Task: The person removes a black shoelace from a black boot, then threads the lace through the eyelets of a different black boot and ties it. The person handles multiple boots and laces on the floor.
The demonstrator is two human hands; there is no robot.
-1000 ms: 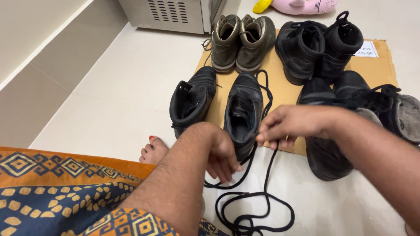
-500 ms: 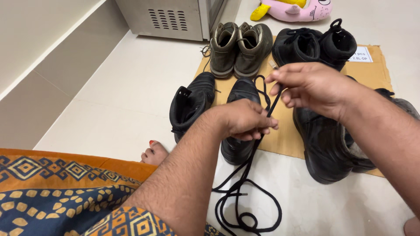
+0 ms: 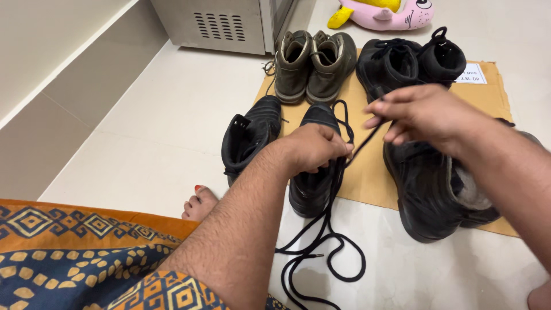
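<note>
A long black shoelace (image 3: 321, 247) runs from a loose tangle on the floor up to a black boot (image 3: 313, 178) standing on a cardboard sheet (image 3: 367, 172). My left hand (image 3: 313, 148) is closed around the lace just above the boot's opening. My right hand (image 3: 422, 115) pinches the lace's upper part, pulling it taut to the right. A loop of the lace lies over the boot's toe. A second black boot (image 3: 249, 138) stands to the left.
On the cardboard stand an olive pair of boots (image 3: 315, 60), a black pair (image 3: 413, 60) and a big black boot (image 3: 430, 189) at right. A metal appliance (image 3: 224, 23) and a pink plush toy (image 3: 384, 12) lie beyond. My bare foot (image 3: 198, 204) and patterned garment (image 3: 86, 258) are near.
My left hand rose from the floor to grip the lace at the boot. My right hand lifted the lace up and rightward, drawing slack out of the floor tangle.
</note>
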